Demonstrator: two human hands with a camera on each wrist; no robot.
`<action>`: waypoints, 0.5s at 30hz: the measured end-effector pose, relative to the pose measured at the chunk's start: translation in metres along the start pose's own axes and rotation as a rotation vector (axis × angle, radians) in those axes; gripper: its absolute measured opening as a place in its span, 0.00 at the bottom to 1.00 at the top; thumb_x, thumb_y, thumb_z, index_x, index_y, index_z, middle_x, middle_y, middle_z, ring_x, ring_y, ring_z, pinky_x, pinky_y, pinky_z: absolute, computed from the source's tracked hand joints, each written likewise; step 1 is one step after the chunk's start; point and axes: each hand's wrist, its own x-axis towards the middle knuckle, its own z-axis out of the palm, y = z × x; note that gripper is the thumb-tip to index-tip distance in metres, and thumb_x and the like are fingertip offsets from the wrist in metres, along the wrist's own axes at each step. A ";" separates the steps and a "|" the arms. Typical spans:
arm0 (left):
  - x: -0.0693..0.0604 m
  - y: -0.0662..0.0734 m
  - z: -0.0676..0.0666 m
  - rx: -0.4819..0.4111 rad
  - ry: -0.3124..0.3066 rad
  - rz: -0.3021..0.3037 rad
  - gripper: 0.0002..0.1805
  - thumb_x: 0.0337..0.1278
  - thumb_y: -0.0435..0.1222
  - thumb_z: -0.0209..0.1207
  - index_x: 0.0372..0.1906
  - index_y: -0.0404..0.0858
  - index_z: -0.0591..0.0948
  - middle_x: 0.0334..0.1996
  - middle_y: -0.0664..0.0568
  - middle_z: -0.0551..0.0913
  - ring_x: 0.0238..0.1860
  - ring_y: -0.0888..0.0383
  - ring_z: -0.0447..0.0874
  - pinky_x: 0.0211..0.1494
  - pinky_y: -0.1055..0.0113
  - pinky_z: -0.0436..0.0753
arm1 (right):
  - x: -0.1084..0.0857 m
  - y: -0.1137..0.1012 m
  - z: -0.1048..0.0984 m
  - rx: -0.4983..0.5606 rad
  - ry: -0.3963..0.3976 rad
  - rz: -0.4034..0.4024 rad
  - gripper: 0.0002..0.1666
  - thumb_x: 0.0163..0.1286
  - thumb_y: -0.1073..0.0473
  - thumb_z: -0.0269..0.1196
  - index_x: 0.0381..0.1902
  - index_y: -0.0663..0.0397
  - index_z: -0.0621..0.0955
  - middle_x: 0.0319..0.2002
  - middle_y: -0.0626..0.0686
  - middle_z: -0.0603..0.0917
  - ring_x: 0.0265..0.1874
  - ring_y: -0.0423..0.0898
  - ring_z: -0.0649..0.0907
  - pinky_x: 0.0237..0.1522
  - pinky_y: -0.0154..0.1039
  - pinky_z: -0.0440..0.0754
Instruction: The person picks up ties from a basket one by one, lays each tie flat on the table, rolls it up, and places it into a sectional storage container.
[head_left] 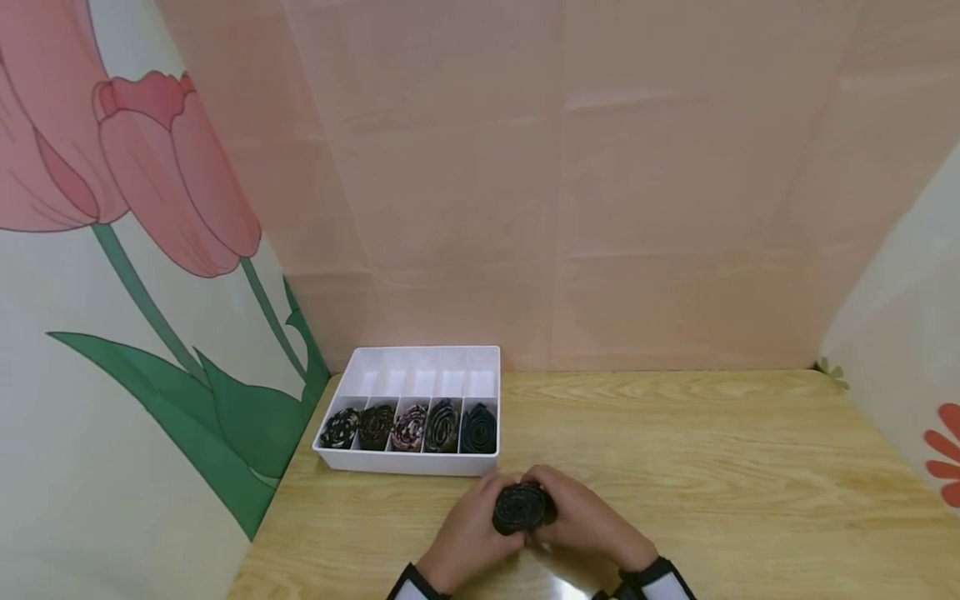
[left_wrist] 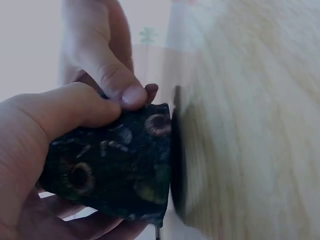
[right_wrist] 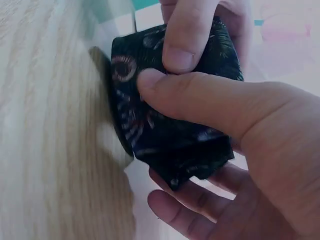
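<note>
Both hands hold a tightly rolled dark cloth with a printed pattern above the near part of the table. In the head view its spiral end faces up, between my left hand and my right hand. The left wrist view shows the left thumb pressing the side of the roll, fingers curled beneath. In the right wrist view the right thumb lies across the roll, close to the other thumb. A loose flap of cloth hangs near the right fingers.
A white compartment box stands just beyond the hands, to the left. Its front row holds several rolled patterned cloths; the back row shows bare white compartments. Behind the wooden table hangs a pinkish sheet, with a tulip-printed panel at left.
</note>
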 end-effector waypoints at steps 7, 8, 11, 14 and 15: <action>0.010 0.015 -0.031 0.012 0.083 -0.078 0.30 0.44 0.39 0.79 0.57 0.46 0.84 0.51 0.57 0.87 0.51 0.61 0.86 0.56 0.61 0.86 | -0.001 0.010 -0.001 0.162 -0.066 0.061 0.33 0.64 0.51 0.78 0.63 0.49 0.77 0.45 0.47 0.85 0.39 0.36 0.83 0.42 0.36 0.85; 0.015 0.018 -0.038 0.010 0.088 -0.105 0.29 0.45 0.39 0.79 0.57 0.46 0.84 0.52 0.56 0.87 0.52 0.59 0.86 0.58 0.59 0.86 | -0.001 0.011 -0.001 0.185 -0.084 0.074 0.33 0.66 0.51 0.77 0.64 0.51 0.76 0.43 0.48 0.84 0.36 0.35 0.82 0.39 0.34 0.83; 0.031 0.025 -0.059 -0.002 0.133 -0.139 0.30 0.46 0.40 0.80 0.58 0.43 0.83 0.54 0.51 0.87 0.55 0.52 0.87 0.60 0.52 0.87 | 0.000 0.015 -0.002 0.213 -0.129 0.083 0.36 0.69 0.52 0.74 0.69 0.57 0.74 0.43 0.49 0.85 0.36 0.34 0.82 0.39 0.33 0.83; 0.048 0.027 -0.077 -0.009 0.200 -0.150 0.31 0.47 0.40 0.80 0.58 0.41 0.84 0.55 0.47 0.87 0.56 0.48 0.87 0.59 0.48 0.87 | 0.000 0.017 -0.003 0.218 -0.146 0.068 0.39 0.71 0.52 0.73 0.72 0.61 0.72 0.44 0.49 0.85 0.37 0.34 0.81 0.41 0.33 0.83; 0.054 0.026 -0.082 -0.011 0.220 -0.156 0.31 0.47 0.41 0.80 0.58 0.41 0.84 0.54 0.47 0.87 0.56 0.48 0.86 0.59 0.47 0.87 | 0.000 0.017 -0.003 0.219 -0.147 0.062 0.39 0.71 0.52 0.73 0.72 0.61 0.71 0.44 0.49 0.85 0.38 0.34 0.81 0.41 0.33 0.83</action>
